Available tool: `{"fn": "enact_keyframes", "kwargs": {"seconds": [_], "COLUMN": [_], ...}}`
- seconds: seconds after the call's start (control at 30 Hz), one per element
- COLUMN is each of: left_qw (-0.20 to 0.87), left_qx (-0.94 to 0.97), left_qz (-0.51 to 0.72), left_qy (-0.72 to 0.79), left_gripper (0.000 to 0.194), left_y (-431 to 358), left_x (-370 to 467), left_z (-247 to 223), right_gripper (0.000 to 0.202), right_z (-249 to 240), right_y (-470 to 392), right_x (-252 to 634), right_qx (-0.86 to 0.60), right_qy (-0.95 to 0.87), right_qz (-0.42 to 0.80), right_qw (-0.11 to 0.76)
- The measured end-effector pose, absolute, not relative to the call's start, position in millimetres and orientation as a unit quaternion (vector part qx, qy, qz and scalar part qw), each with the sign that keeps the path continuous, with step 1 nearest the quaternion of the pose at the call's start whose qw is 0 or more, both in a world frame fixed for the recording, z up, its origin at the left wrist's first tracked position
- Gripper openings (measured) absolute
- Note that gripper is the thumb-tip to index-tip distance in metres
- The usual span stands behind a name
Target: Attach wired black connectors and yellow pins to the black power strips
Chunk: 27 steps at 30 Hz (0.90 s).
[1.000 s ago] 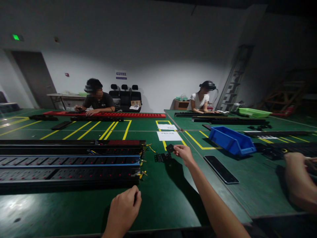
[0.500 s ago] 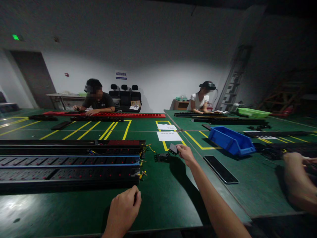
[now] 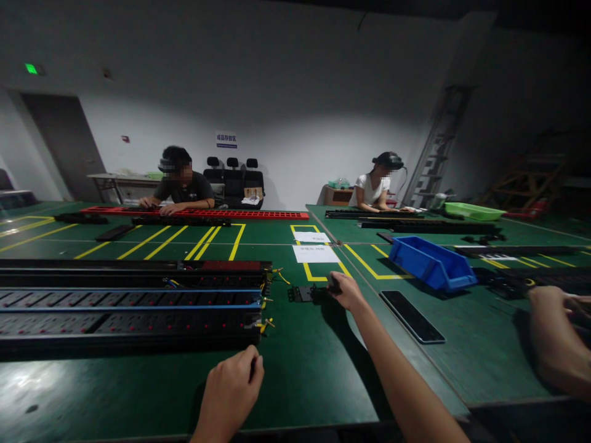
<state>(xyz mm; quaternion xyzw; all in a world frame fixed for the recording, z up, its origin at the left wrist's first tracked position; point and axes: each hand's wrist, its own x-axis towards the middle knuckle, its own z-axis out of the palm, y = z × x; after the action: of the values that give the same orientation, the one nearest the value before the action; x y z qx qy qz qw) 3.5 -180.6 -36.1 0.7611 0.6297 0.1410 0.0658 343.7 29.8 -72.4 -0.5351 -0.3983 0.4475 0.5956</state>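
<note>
Pinching small black piece (image 3: 333,282) in grip of right hand (image 3: 347,291), thumb against fingers, just right of black parts (image 3: 303,294) on green desk (image 3: 295,387). Cannot tell if touching them. Resting left hand (image 3: 231,384) at near side, fingers curled closed, nothing seen inside. Noting rails (image 3: 161,321) to left, phone (image 3: 412,317) and blue bin (image 3: 431,263) to right, 2 white sheets (image 3: 316,253) beyond. Judging step as handling 1 piece; calling for steady pinch, care beside black parts.
</note>
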Motion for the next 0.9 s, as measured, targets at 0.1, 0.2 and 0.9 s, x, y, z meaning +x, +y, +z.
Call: {"fn": "enact_keyframes", "kwargs": {"seconds": [0.1,0.2,0.9], "left_qw": [0.064,0.059,0.056], "left_qx": [0.761,0.761,0.762], "left_qz": [0.135,0.129,0.137], "left_qy": [0.631,0.633,0.630], "left_gripper": [0.027,0.027,0.028], "left_y": [-180.6,-181.3,-181.0], "left_x": [3.6,3.4,2.4], "left_z": [-36.0,-35.5,-37.6], "right_gripper": [0.022,0.024,0.061], "right_z": [-69.0,-63.8,-56.3], "right_y": [28.3,25.9,12.7], "right_x": [343.2,343.0,328.1], "right_qx": [-0.519,-0.500,-0.487], "right_qy": [-0.322,-0.350,-0.690], "right_qz": [0.510,0.510,0.276], "right_qw": [0.606,0.606,0.459]}}
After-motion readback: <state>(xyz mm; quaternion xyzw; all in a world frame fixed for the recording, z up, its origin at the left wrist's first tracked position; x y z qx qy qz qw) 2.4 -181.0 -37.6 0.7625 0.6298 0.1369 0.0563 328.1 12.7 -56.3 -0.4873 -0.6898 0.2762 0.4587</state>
